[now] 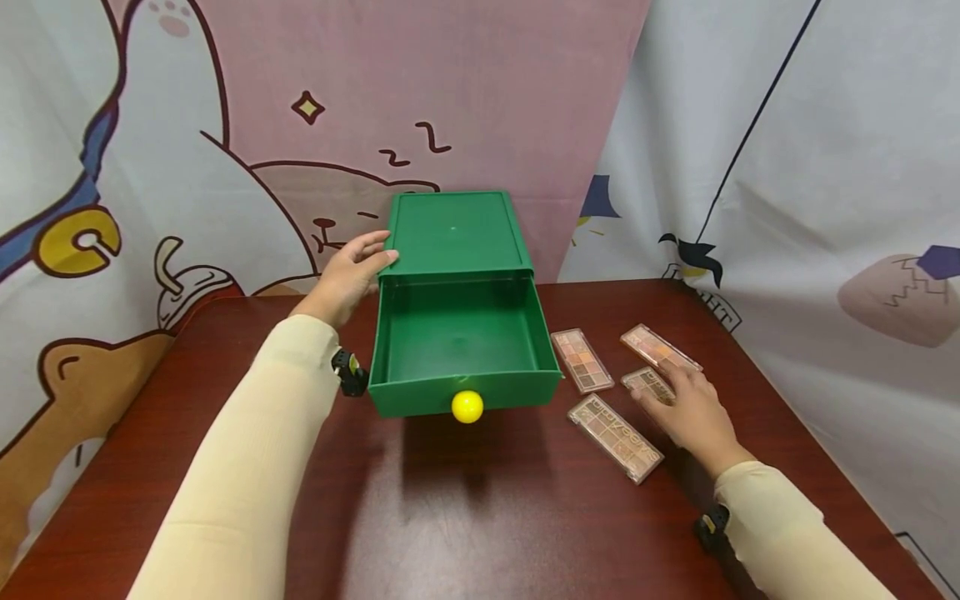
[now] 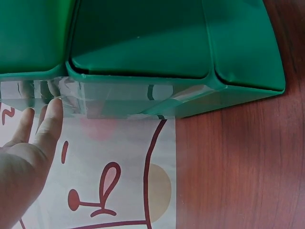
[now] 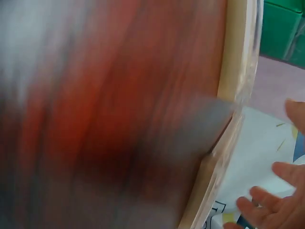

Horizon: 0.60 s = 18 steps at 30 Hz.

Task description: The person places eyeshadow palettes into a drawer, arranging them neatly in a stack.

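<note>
Your left hand (image 1: 352,271) rests with straight, relaxed fingers against the left upper edge of the green drawer box (image 1: 453,232), which stands at the back middle of the worktop (image 1: 465,508); the left wrist view shows your fingertips (image 2: 53,110) touching the box's side, grasping nothing. The drawer (image 1: 459,346) is pulled out toward you, its yellow knob (image 1: 467,406) at the front centre. Your right hand (image 1: 686,410) lies palm down, fingers spread and loose, on the worktop to the right of the drawer, its fingertips over one small eyeshadow palette (image 1: 647,383); it covers part of that palette, but you cannot tell whether it presses on it, and no finger curls round it. Three more palettes lie close by: one (image 1: 582,360) just beside the drawer's right wall, one (image 1: 658,347) beyond your fingers, and a longer one (image 1: 615,426) just left of your hand. The right wrist view is blurred, showing only open fingers (image 3: 267,207).
</note>
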Tool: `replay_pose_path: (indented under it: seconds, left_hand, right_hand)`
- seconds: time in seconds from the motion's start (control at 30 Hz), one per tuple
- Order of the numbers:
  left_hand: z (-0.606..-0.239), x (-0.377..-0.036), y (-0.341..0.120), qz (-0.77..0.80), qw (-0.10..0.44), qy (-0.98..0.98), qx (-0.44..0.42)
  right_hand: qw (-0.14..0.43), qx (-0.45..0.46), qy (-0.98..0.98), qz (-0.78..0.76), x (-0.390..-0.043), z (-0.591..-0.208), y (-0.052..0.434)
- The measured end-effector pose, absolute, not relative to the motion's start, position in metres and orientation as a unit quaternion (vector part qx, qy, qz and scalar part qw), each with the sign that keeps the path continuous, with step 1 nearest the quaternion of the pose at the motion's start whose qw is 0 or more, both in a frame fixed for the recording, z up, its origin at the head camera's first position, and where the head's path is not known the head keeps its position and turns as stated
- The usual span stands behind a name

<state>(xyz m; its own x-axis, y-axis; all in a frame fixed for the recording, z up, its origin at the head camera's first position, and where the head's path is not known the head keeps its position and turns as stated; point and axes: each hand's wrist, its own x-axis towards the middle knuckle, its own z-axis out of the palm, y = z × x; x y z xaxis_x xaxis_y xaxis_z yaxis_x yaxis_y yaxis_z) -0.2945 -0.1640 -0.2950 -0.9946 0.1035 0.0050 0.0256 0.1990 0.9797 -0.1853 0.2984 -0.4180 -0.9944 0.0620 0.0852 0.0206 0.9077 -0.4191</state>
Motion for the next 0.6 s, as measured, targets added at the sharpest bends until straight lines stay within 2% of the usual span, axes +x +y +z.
replay_pose_path:
  seconds: [0.33,0.6]
  left_hand:
    - [-0.295,-0.294,-0.162,0.634,0.033,0.772,0.041]
    - [-0.293,-0.292,-0.163,0.623,0.032,0.780,0.037]
  right_hand:
    - [-0.073,-0.071,-0.981,0.164,-0.180,-0.418,0.318]
    - [-0.103,-0.088,-0.976,0.169,-0.174,-0.417,0.325]
